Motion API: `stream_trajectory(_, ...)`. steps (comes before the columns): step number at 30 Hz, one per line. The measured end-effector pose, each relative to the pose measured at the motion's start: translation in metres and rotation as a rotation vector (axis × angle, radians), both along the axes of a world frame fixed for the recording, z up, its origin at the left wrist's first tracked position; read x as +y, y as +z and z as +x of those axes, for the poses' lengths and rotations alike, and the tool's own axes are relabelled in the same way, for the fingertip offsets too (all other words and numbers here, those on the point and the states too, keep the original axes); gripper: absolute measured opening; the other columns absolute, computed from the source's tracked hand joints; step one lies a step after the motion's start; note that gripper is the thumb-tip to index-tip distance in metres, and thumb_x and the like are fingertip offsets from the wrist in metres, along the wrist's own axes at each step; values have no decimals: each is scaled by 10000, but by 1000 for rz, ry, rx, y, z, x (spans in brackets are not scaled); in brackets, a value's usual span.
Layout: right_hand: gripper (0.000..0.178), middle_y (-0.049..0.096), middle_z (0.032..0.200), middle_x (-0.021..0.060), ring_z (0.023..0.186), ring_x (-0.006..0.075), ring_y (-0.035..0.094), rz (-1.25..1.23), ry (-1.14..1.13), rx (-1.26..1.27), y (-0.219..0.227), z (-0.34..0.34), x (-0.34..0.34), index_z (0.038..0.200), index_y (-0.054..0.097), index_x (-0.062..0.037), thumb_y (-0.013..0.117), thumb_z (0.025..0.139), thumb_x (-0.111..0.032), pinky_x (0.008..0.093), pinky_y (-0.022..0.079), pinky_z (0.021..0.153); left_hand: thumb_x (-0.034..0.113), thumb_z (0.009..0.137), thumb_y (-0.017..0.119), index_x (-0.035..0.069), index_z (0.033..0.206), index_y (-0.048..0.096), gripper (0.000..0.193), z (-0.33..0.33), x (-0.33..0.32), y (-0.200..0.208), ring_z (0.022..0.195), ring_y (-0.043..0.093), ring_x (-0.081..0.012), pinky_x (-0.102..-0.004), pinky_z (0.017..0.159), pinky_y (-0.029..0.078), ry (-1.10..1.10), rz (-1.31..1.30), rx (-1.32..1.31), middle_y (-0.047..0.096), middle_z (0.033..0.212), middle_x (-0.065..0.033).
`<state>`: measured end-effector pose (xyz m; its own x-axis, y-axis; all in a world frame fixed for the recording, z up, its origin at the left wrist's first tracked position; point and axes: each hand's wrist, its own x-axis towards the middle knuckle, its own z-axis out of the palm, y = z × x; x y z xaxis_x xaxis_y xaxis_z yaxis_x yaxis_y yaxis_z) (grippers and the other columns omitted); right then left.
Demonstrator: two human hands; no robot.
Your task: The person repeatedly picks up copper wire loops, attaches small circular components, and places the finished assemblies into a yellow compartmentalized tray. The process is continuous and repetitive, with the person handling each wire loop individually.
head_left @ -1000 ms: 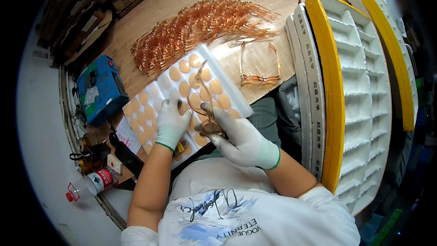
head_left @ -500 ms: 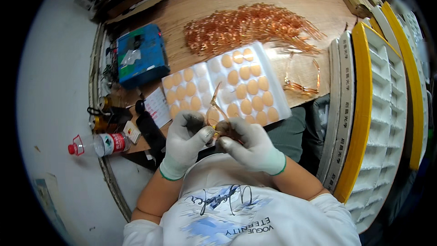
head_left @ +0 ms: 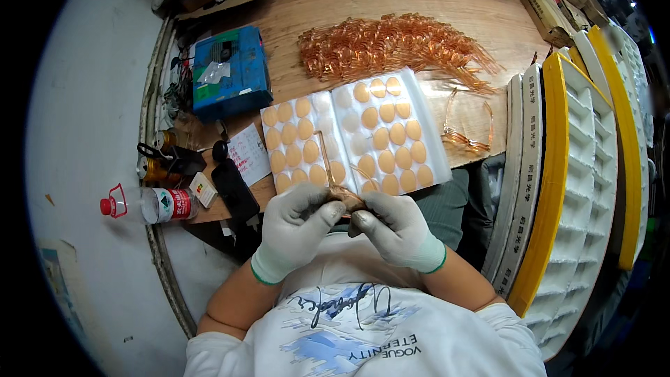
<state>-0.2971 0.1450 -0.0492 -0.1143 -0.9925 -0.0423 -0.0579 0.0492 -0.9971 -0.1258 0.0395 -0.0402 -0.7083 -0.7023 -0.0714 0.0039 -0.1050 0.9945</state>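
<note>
At the near middle of the scene, the left hand in a grey-white glove (head_left: 294,227) and the right hand in a matching glove (head_left: 399,229) are pinching one copper-brown glasses frame (head_left: 347,199) between them, with narrow grip (its slender arm (head_left: 325,157) is pointing to the far side). Just beyond, an open white plastic pad (head_left: 434,132) is lying, carrying rows of tan oval discs (head_left: 386,162). Farther, a long heap of copper-coloured glasses frames (head_left: 391,49) is covering part of the brown wooden table (head_left: 419,0); toward the right, another copper-coloured frame (head_left: 466,142) is resting alone.
</note>
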Motion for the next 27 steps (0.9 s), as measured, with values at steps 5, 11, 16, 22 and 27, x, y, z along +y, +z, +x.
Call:
stream_trajectory(5, 192, 658, 696, 75, 613, 117, 621, -38, 7, -9, 10, -11, 4, 1019, 669, 46, 594, 975, -125, 258, 508, 598, 76, 880, 722, -36, 1020, 710, 179, 3, -3, 13, 744, 660, -157, -264, 656, 499, -132, -357, -129, 679, 823, -126)
stream_trajectory(11, 182, 640, 667, 92, 575, 153, 615, -98, -67, 189, 9, -9, 2, 984, 673, 34, 655, 940, -141, 273, 490, 567, 58, 839, 739, -25, 960, 694, 153, -10, 4, 18, 662, 659, -200, -289, 614, 507, 24, -454, -168, 678, 794, -141)
stream_trajectory(16, 207, 663, 789, 161, 675, 285, 663, -86, -25, 300, 3, -25, -1, 1064, 648, 23, 664, 904, -107, 330, 518, 631, 50, 808, 757, -12, 937, 688, 158, -22, -3, 10, 630, 659, -241, -303, 589, 513, -18, -655, -232, 663, 767, -139)
stream_trajectory(22, 407, 651, 910, 178, 896, 365, 637, 23, -50, 702, -12, -66, -1, 1143, 631, -4, 558, 751, 75, 441, 506, 825, 42, 774, 766, -15, 936, 667, 199, -56, -15, -23, 664, 648, -227, -306, 622, 507, -61, -629, -195, 656, 785, -133)
stream_trajectory(27, 468, 634, 1263, 190, 1208, 355, 563, 429, -416, 1430, -124, -185, 29, 1241, 586, -4, 560, 773, -4, 476, 394, 1051, 29, 758, 767, -32, 968, 647, 249, -64, -31, -36, 736, 649, -235, -316, 680, 509, -16, -551, -238, 663, 852, -148)
